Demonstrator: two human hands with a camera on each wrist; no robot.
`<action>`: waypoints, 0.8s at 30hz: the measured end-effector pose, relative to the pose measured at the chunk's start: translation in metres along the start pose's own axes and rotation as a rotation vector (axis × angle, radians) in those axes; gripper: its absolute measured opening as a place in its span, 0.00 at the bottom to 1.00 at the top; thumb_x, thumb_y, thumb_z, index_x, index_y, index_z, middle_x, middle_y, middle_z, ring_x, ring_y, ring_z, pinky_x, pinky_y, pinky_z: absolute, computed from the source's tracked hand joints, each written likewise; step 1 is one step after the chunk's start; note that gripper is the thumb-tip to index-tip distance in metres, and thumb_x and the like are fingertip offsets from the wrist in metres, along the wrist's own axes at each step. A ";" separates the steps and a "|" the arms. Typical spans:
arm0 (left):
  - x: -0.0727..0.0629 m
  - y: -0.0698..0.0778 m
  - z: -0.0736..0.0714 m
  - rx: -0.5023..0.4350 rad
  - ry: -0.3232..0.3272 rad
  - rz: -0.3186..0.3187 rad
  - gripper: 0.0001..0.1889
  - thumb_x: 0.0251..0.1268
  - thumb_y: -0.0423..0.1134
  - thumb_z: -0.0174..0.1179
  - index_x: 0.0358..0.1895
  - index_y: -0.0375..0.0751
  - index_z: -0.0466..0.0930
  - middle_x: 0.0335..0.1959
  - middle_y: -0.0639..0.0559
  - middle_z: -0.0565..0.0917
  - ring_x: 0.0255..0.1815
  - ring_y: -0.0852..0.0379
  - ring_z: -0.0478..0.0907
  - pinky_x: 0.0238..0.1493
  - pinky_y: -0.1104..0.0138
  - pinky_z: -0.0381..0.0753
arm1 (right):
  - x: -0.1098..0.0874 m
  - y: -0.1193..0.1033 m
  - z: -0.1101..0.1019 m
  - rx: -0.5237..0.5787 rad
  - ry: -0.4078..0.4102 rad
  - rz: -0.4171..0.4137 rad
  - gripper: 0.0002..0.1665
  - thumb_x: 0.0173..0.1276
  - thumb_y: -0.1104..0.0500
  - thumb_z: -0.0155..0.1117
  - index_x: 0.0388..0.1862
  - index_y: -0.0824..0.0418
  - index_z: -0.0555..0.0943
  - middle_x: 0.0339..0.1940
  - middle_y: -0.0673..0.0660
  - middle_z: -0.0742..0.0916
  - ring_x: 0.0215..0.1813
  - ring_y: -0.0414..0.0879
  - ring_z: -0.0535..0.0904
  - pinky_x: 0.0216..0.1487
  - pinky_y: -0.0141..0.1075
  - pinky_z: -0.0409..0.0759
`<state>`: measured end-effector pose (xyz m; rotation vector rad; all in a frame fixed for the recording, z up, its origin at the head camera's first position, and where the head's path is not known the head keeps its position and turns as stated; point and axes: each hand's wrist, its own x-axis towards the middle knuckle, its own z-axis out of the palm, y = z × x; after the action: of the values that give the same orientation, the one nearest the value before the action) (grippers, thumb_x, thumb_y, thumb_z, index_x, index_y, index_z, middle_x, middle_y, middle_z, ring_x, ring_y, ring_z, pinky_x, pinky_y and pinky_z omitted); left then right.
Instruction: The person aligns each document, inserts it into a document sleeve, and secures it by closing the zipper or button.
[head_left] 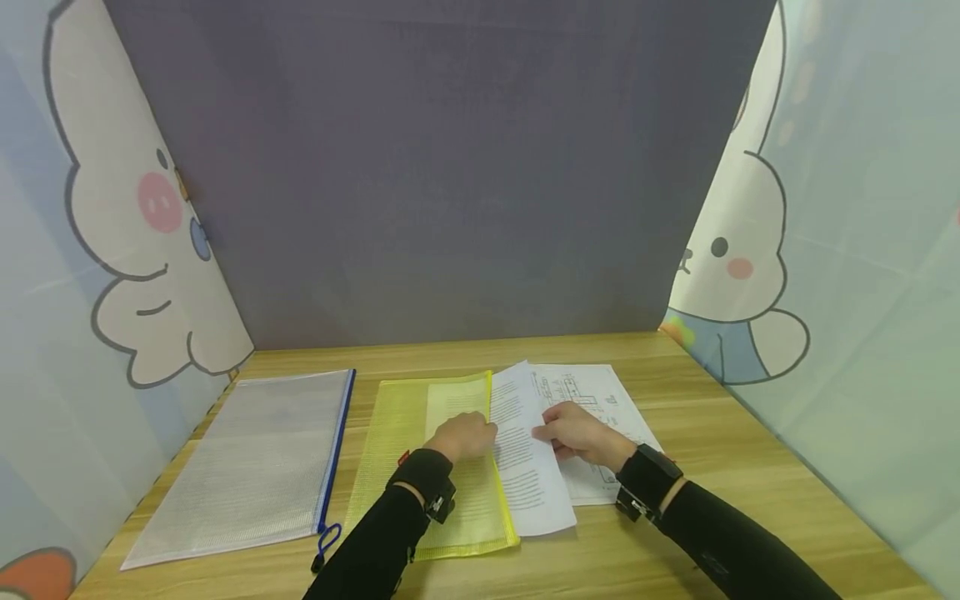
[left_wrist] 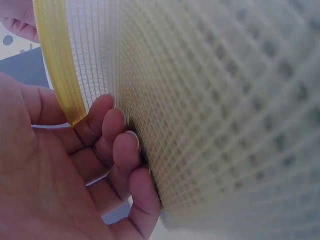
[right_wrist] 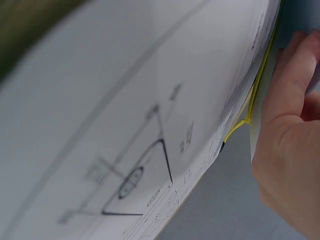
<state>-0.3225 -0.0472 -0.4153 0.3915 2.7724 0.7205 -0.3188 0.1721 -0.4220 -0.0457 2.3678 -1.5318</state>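
Observation:
My left hand [head_left: 463, 436] grips the zipper edge of a yellow mesh zip pouch [head_left: 386, 454]. In the left wrist view its fingers curl around the yellow zipper band [left_wrist: 59, 65], with the mesh [left_wrist: 165, 100] bulging beside them. A sheet of printed text [head_left: 525, 475] lies partly inside the pouch and sticks out past its right edge. My right hand [head_left: 581, 433] pinches that sheet by its right side. Under the right hand lies a white sheet with line drawings [head_left: 611, 387], also seen large in the right wrist view.
A clear mesh zip pouch [head_left: 247, 458] with a blue zipper lies flat on the left of the wooden table [head_left: 637, 550]. Its blue pull cord [head_left: 327, 537] hangs off the near corner. A dark panel [head_left: 450, 183] stands behind, with cartoon-printed curtains [head_left: 847, 250] at both sides.

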 end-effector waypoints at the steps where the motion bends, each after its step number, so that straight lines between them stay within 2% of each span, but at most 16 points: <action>1: 0.000 0.000 0.000 0.001 0.001 -0.001 0.25 0.79 0.46 0.41 0.59 0.30 0.79 0.46 0.44 0.80 0.41 0.46 0.74 0.48 0.50 0.75 | 0.000 0.000 0.001 -0.003 0.001 0.002 0.10 0.72 0.64 0.64 0.48 0.69 0.81 0.34 0.60 0.86 0.31 0.47 0.82 0.28 0.35 0.79; 5: 0.001 -0.001 0.001 0.005 0.009 -0.002 0.25 0.79 0.47 0.42 0.59 0.30 0.79 0.46 0.44 0.81 0.41 0.46 0.75 0.47 0.50 0.75 | 0.000 -0.003 0.004 -0.012 -0.006 -0.002 0.12 0.72 0.64 0.64 0.51 0.70 0.81 0.34 0.59 0.86 0.30 0.47 0.82 0.28 0.34 0.80; 11: 0.001 0.000 0.001 0.015 0.012 -0.005 0.25 0.79 0.46 0.42 0.59 0.30 0.79 0.44 0.44 0.80 0.41 0.46 0.74 0.45 0.51 0.75 | 0.001 -0.003 0.007 -0.019 -0.048 -0.026 0.06 0.73 0.64 0.64 0.41 0.68 0.81 0.28 0.57 0.85 0.25 0.43 0.78 0.24 0.32 0.77; 14: 0.001 0.000 0.001 0.016 0.013 -0.008 0.24 0.79 0.46 0.42 0.58 0.30 0.79 0.41 0.45 0.79 0.39 0.46 0.74 0.43 0.52 0.73 | 0.001 -0.002 0.007 -0.017 -0.048 -0.024 0.09 0.73 0.62 0.64 0.44 0.69 0.81 0.28 0.57 0.85 0.25 0.44 0.79 0.24 0.32 0.77; 19: -0.002 0.001 0.001 0.014 0.010 -0.003 0.20 0.78 0.45 0.41 0.45 0.34 0.79 0.31 0.46 0.76 0.32 0.49 0.71 0.37 0.56 0.70 | 0.000 0.000 0.001 0.009 -0.056 0.000 0.19 0.72 0.59 0.66 0.54 0.72 0.80 0.34 0.61 0.87 0.30 0.48 0.85 0.28 0.37 0.84; 24: -0.003 0.001 0.001 0.007 0.006 0.011 0.18 0.78 0.45 0.41 0.33 0.39 0.75 0.23 0.49 0.69 0.23 0.53 0.64 0.28 0.61 0.64 | -0.002 0.001 -0.008 0.016 -0.076 0.014 0.19 0.71 0.61 0.66 0.54 0.73 0.79 0.35 0.63 0.87 0.28 0.48 0.85 0.29 0.39 0.87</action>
<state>-0.3187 -0.0467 -0.4149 0.4068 2.7812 0.7154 -0.3185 0.1802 -0.4197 -0.0820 2.2918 -1.5155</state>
